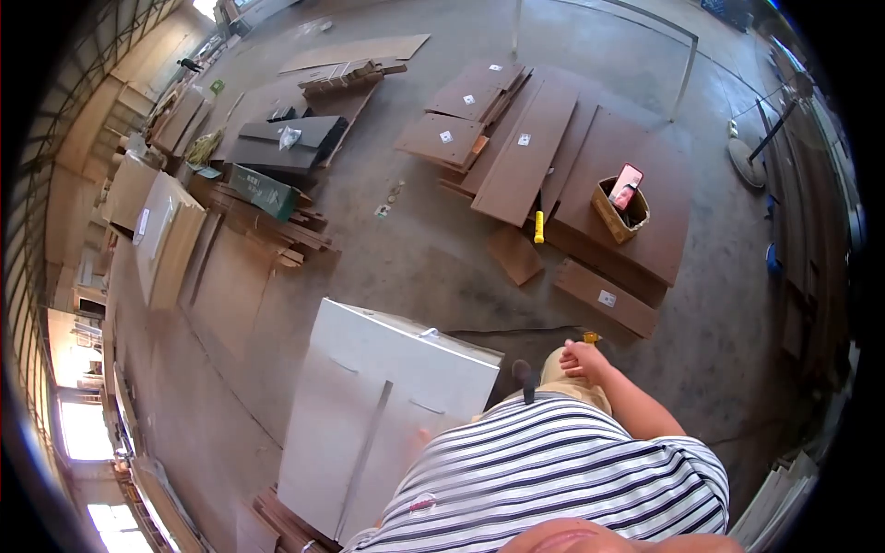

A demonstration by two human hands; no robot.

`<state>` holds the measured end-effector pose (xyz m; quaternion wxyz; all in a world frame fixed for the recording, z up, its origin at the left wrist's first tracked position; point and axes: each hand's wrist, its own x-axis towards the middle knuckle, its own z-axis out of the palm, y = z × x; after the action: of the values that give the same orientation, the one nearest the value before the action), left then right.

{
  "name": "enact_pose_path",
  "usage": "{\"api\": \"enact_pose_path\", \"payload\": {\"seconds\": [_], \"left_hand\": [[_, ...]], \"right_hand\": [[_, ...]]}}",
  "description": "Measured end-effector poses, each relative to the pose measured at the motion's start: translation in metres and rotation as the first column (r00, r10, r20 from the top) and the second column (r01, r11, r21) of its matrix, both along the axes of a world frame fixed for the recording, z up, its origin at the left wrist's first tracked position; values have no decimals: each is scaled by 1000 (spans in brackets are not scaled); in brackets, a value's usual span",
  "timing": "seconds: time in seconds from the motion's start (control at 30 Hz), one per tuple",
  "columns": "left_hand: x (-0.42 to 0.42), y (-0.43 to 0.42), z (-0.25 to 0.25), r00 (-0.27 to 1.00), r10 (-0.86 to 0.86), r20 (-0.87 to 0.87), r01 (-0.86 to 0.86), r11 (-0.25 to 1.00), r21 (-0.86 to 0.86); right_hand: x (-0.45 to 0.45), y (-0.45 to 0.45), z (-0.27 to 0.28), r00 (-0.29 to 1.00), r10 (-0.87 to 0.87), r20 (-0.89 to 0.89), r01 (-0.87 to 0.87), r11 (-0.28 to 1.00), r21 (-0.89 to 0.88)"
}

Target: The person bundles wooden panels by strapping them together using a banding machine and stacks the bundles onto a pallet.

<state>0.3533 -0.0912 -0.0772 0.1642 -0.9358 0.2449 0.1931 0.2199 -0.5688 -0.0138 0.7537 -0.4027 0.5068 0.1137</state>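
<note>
My right hand [583, 360] is beside my tan trousers, its fingers curled; whether anything is inside them is too small to tell. A yellow object [591, 338] shows just past it. My left hand is hidden; only a faint blurred patch of skin shows at the edge of my striped shirt [553, 461]. Left of my body stands a large white panel unit [323, 415] with two thin curved handles and a long dark groove down its front.
Brown boards [530, 152] lie stacked ahead, with a yellow-handled tool [539, 227] and a basket [616, 221] holding a phone [626, 187]. Dark panels [286, 143] and a green box [261, 191] lie ahead left. A round metal base [746, 163] stands at right.
</note>
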Motion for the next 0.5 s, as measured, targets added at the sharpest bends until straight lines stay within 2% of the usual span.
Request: {"api": "enact_pose_path", "payload": {"seconds": [0.17,0.33,0.5], "left_hand": [[3,-2,37,974,181,-133,-186,982,-23],[13,-13,82,895,387,-222,-416,903,-105],[51,-75,119,834,519,-190,-553,783,-285]], "right_hand": [[44,-39,-7,999,15,40,-14,999,-31],[79,-62,-16,999,25,-38,-27,998,-56],[121,-86,-35,999,-17,-36,18,999,29]]}}
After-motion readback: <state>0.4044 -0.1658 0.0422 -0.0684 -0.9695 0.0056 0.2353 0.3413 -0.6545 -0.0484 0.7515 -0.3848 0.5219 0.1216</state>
